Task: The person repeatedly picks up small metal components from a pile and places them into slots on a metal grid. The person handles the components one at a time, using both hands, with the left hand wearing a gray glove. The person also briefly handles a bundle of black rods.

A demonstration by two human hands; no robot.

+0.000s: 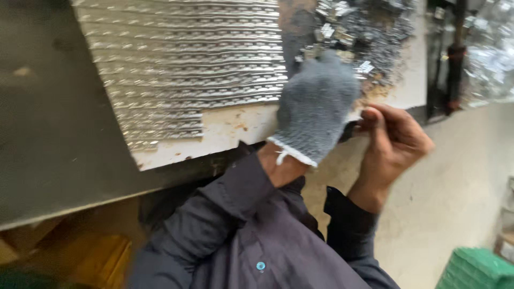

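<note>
The left hand [316, 107], covered by a grey knitted work glove, rested at the right end of a stack of long, embossed, silvery metal strips [182, 64], with its fingers reaching up toward a loose heap of small shiny metal scrap pieces [369, 32] in the upper right of the frame. The glove and motion blur hid the fingers, so it could not be determined whether this hand was open or closed on anything. The bare right hand [393, 144], in the centre right of the frame, was curled, with the thumb pressed toward the fingers as if pinching something small; what it held, if anything, could not be made out. The strips lay on a worn, rust-stained white table [225, 131], side by side in the upper centre of the frame. Their long axes ran nearly left to right across the picture, tilted slightly upward toward the right, and their right ends pointed at the gloved hand. The step in hand appeared to be handling at the strip ends. A further move would call for a firm hold on one strip end without disturbing the adjacent rows. A green ribbed plastic crate [476, 267] stood at the lower right.
</note>
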